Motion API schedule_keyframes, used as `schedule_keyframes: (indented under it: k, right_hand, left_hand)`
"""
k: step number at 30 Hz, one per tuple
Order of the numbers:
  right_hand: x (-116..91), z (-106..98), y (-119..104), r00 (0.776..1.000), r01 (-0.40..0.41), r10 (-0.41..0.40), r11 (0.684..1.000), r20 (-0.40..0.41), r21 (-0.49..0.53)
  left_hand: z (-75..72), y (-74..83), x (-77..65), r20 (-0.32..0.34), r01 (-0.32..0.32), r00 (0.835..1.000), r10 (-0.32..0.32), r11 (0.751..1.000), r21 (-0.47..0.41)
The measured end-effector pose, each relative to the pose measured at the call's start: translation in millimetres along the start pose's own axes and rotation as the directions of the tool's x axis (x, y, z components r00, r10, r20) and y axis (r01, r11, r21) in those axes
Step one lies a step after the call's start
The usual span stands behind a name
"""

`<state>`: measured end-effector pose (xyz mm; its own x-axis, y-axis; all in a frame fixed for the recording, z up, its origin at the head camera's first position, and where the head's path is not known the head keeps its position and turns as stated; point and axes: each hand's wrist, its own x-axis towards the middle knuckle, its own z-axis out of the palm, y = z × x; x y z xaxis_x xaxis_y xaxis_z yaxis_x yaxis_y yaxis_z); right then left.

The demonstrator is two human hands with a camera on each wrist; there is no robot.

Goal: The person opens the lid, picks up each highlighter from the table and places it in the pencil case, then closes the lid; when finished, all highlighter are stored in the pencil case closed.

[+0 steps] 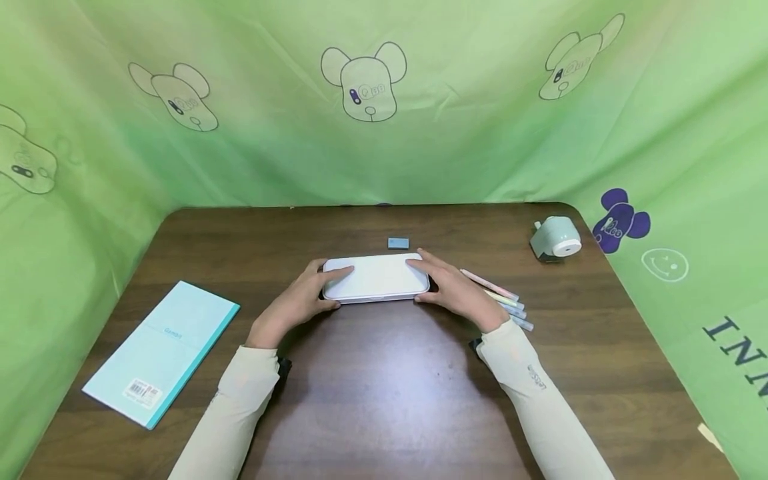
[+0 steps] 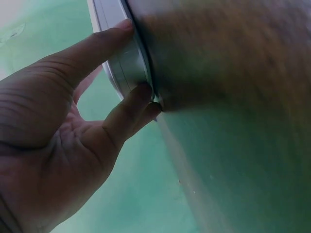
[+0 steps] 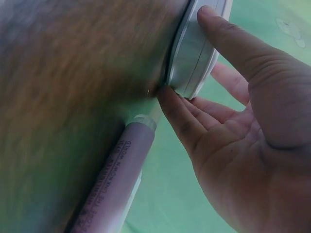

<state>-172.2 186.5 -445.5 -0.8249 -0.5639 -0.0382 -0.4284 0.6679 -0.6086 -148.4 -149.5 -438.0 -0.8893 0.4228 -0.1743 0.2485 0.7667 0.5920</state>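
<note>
A white pencil case [image 1: 375,279], flat with rounded corners, lies in the middle of the table in the head view. My left hand [image 1: 303,298] grips its left end. In the left wrist view the thumb presses the side wall, with fingertips [image 2: 141,92] low at the end by the tabletop. On the right end, my right hand [image 1: 453,290] holds the case the same way, one finger over the lid. A seam runs along the case's side [image 3: 197,56] in the right wrist view. The lid sits closed.
Several highlighters [image 1: 510,308] lie beside my right wrist. Behind the case is a small blue eraser [image 1: 399,243]. A pale pencil sharpener [image 1: 555,238] stands at the back right. A light blue notebook [image 1: 165,347] lies at the left. Green curtains [image 1: 270,147] border the table.
</note>
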Motion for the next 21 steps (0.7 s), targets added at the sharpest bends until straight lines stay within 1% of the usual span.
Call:
schedule_keyframes:
  k: [5,11,16,21]
  right_hand:
    - [1,-2,-1,1.000,-0.012,0.012,1.000,0.008,-0.010]
    - [-2,-2,0,1.000,-0.008,0.009,1.000,0.008,-0.014]
    - [-7,-1,3,1.000,0.026,-0.026,1.000,0.002,-0.002]
    - [-3,3,13,0.996,0.081,-0.081,0.997,-0.021,-0.018]
  left_hand:
    - [-1.7,-0.8,0.2,0.014,0.007,1.000,-0.007,1.000,-0.003]
    - [-0.8,-0.2,0.5,0.011,0.006,1.000,-0.006,1.000,0.004]
    - [1.9,0.5,1.9,0.010,-0.008,1.000,0.008,1.000,0.020]
    - [0.7,-0.5,0.7,-0.014,-0.016,1.000,0.016,0.999,0.029]
